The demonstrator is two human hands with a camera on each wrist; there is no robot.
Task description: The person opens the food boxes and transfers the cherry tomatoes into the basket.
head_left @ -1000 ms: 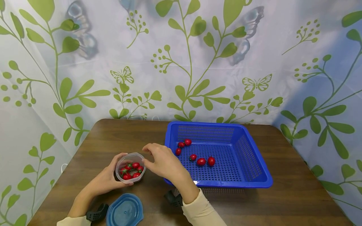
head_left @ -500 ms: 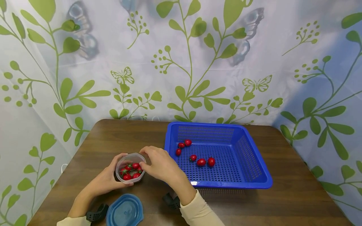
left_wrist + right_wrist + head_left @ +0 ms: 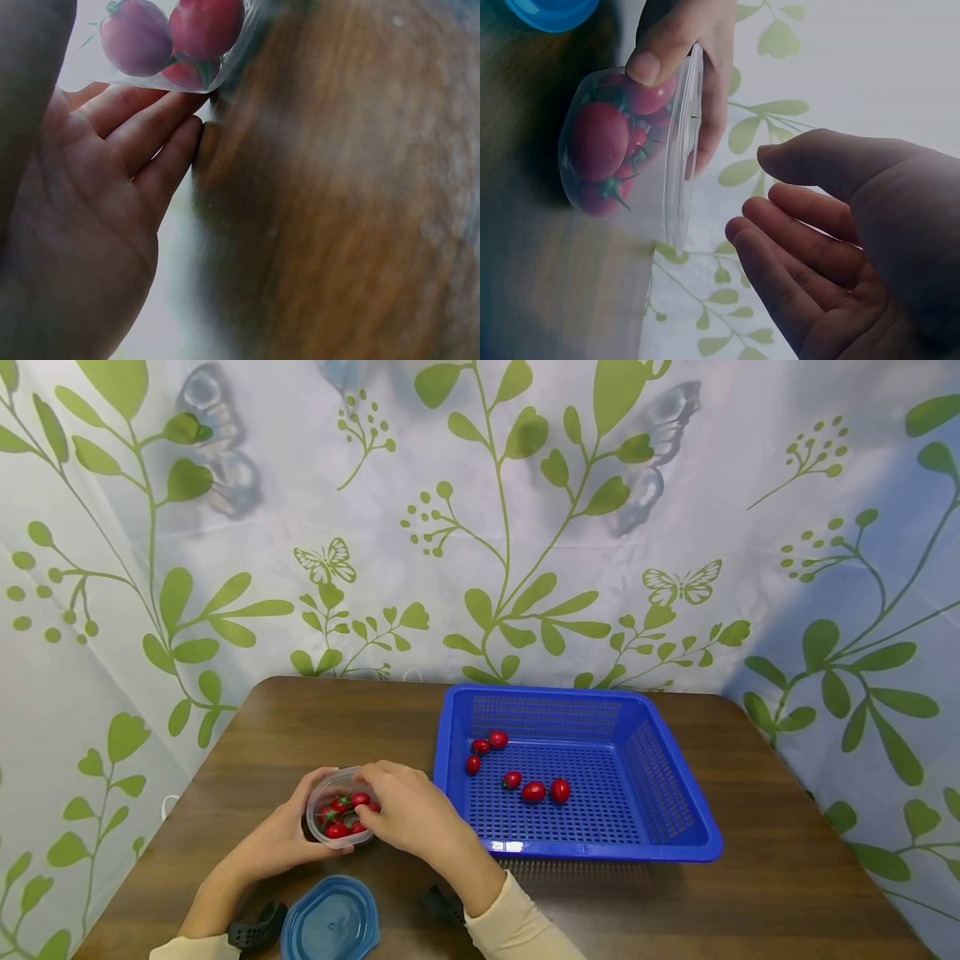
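A clear plastic container (image 3: 327,785) with several red cherry tomatoes (image 3: 337,830) in it stands at the left of the table. My left hand (image 3: 273,837) grips it from the side, its thumb on the wall near the rim in the right wrist view. Over the container's right side reaches my right hand (image 3: 416,814), its fingertips at the opening and partly covering the tomatoes in the head view. In the right wrist view its thumb and fingers (image 3: 802,240) are apart, slightly bent, with nothing between them.
A blue perforated basket (image 3: 600,850) stands right of the hands, with several cherry tomatoes (image 3: 533,791) on its floor. A blue lid (image 3: 331,917) lies near the front edge of the wooden table (image 3: 345,710). Behind hangs a leaf-patterned curtain (image 3: 375,527).
My right hand has moved left, from beside the container to over its opening. My left hand and the container have kept their place.
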